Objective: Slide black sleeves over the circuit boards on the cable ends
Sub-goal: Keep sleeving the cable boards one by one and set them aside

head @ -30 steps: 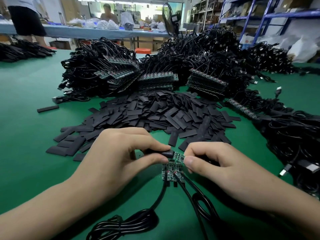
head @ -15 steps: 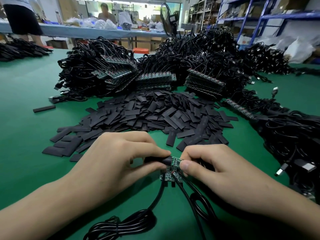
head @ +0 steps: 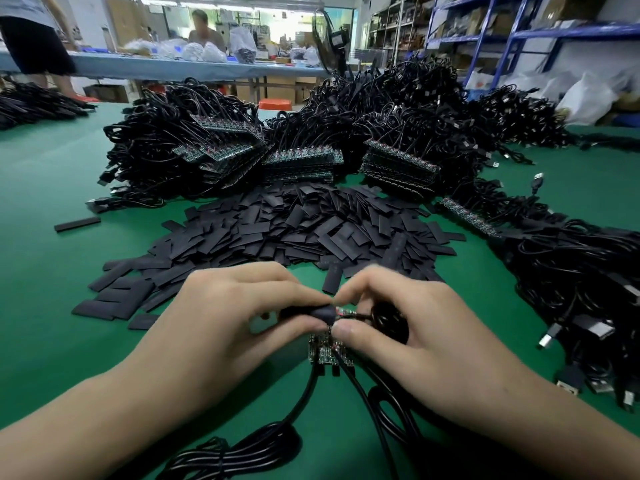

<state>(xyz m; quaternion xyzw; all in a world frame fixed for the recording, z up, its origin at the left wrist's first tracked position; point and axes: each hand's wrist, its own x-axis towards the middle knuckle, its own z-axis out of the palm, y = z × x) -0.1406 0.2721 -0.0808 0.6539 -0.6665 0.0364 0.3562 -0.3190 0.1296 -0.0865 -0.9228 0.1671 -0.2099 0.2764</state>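
Lower centre: left grip point(head: 235, 317) pinches black sleeve point(head: 320, 313); right grip point(head: 415, 337) pinches circuit board point(head: 342, 311) poking from it, above green tabletop point(head: 52, 306).

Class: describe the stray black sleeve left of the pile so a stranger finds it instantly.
Start at the big heap of black sleeves on the green table. Look past its far-left edge: one stray sleeve lies alone, touching nothing.
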